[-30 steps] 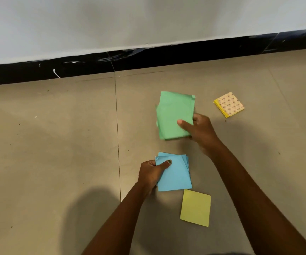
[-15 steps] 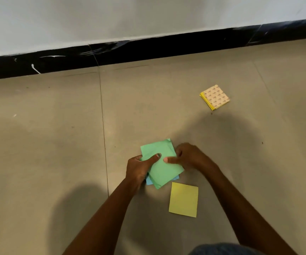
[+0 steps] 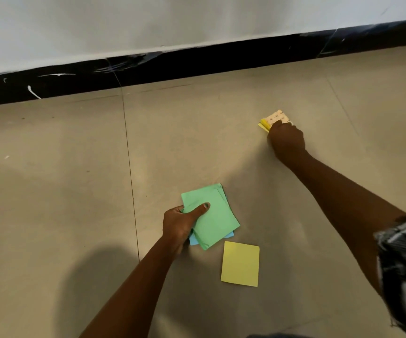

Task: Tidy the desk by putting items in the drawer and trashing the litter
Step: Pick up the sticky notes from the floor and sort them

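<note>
Head view: left hand (image 3: pixel 177 225) grips green notes (image 3: pixel 213 215); right hand (image 3: pixel 286 140) grasps yellow pad (image 3: pixel 274 118).

Plain indoor room, kind unclear (office or home, cannot tell). Beige tiled floor (image 3: pixel 50 215) with thin grout lines; black skirting strip (image 3: pixel 197 62) along far edge of floor, scuffed with white paint marks; bare white wall (image 3: pixel 172 20) above skirting. Coloured paper notes lie on floor, near skirting side.
</note>
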